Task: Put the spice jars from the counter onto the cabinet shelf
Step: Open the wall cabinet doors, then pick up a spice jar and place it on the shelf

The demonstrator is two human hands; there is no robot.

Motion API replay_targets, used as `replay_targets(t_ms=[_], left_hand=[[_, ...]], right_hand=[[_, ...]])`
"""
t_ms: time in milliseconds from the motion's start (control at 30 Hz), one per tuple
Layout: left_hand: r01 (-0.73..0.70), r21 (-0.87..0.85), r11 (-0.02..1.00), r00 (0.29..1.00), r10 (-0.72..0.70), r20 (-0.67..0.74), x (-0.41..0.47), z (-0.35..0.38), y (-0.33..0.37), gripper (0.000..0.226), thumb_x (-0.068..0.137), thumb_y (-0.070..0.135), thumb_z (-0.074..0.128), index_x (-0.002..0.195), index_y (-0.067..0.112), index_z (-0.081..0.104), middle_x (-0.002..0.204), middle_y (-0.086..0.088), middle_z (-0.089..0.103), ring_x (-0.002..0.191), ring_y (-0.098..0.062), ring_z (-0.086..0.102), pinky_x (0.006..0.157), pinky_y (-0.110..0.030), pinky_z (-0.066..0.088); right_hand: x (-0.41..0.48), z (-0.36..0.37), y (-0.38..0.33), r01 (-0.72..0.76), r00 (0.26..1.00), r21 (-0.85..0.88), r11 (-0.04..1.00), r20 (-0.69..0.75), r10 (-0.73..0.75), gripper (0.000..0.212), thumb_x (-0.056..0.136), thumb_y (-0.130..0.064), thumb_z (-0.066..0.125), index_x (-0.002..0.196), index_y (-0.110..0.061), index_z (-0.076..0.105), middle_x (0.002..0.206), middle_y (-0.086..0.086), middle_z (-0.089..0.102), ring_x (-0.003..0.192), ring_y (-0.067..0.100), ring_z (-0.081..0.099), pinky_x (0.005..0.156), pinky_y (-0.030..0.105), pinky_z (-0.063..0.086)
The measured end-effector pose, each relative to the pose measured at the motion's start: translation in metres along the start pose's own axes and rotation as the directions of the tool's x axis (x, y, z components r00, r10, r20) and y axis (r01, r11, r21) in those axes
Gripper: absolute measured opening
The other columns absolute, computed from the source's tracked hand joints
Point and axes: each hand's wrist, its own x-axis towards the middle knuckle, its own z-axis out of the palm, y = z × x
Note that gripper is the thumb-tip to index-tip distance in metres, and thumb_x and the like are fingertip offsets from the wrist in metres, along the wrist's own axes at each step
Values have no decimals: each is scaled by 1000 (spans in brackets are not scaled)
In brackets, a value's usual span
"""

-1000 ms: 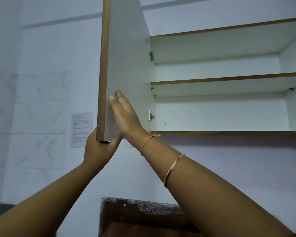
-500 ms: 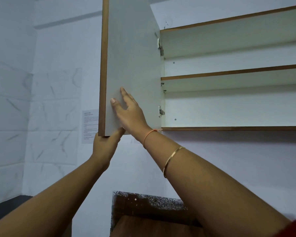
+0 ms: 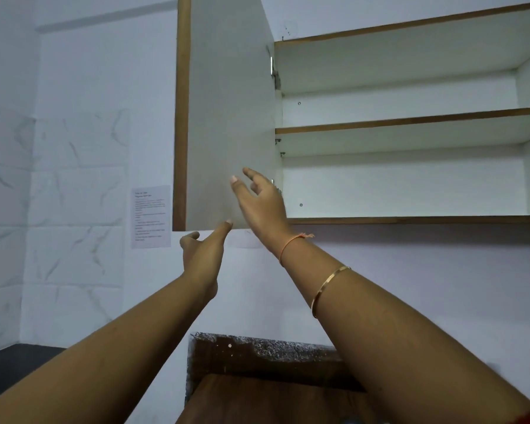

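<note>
The wall cabinet stands open, its white door (image 3: 227, 111) with a brown edge swung out to the left. Inside are two bare white shelves, the middle shelf (image 3: 410, 120) and the bottom shelf (image 3: 410, 220), each edged in brown. My right hand (image 3: 259, 203) is raised in front of the door's lower right corner, fingers relaxed, holding nothing. My left hand (image 3: 204, 250) hangs just below the door's bottom edge, thumb tip near it, fingers loosely curled and empty. No spice jars are in view.
A dark speckled counter edge (image 3: 257, 350) with a brown wooden surface (image 3: 257, 399) below it lies at the bottom centre. A printed paper sheet (image 3: 150, 217) is stuck to the white marble-tiled wall left of the door.
Both hands have let go of the cabinet door. My right hand moved right and off the door's face; my left hand dropped below the door's bottom edge.
</note>
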Motion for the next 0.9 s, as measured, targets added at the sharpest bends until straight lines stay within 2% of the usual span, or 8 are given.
replay_targets(t_ms=[133,233,300,367,500,633,800,900], left_hand=[[105,-48,993,994,-104,31,-9,21,-11,85,79,50,65,143,15,21,141,-9,40,119,-27,45,97,-41,40],[198,-39,979,977,-194,91,-21,42,-29,84,79,50,65,141,16,21,138,-7,42,100,-23,45,86,-36,39],[242,-4,970,962,-240,134,-27,56,-47,80,80,48,64,140,16,22,138,-7,42,99,-22,44,86,-35,40],[287,41,957,941,-290,173,-35,72,-72,78,82,46,64,142,15,24,141,-8,41,108,-24,46,92,-36,43],[347,159,924,894,-377,244,-55,99,-132,77,84,44,62,145,15,24,145,-9,39,126,-25,44,103,-39,42],[388,291,875,833,-467,296,-72,121,-200,65,87,39,59,141,9,36,140,-12,45,126,-29,46,93,-36,42],[512,363,778,744,-613,265,-100,135,-289,39,91,31,56,122,9,55,107,0,55,98,-18,53,81,-31,43],[604,366,708,693,-693,198,-114,144,-324,21,92,24,56,98,6,63,79,-2,57,64,-13,51,54,-25,39]], right_hand=[[-10,-38,37,-116,989,-33,993,-101,112,37,94,-32,54,123,-10,60,129,6,60,121,20,54,105,34,42],[-26,-70,68,-195,968,-57,979,-169,183,19,92,-27,57,96,-10,66,99,2,68,94,16,58,80,21,42],[-39,-91,88,-263,948,-83,961,-206,242,18,92,-26,57,75,-20,58,75,-7,58,82,14,52,73,21,37],[-54,-111,114,-348,921,-122,930,-229,314,27,91,-26,57,65,-25,50,69,-10,49,76,15,49,74,25,38],[-88,-146,167,-454,885,-172,875,-205,419,13,93,-23,54,81,-18,56,85,-2,55,80,14,51,76,28,41],[-126,-176,236,-551,834,-244,798,-175,523,15,91,-24,57,101,-14,62,103,-1,59,98,15,54,83,26,41],[-192,-207,325,-678,712,-351,646,-98,695,26,87,-24,64,110,-13,62,106,1,61,98,15,56,79,23,42],[-225,-221,369,-724,607,-444,528,-48,793,33,86,-24,66,115,-11,58,115,5,61,98,18,58,78,26,48]])
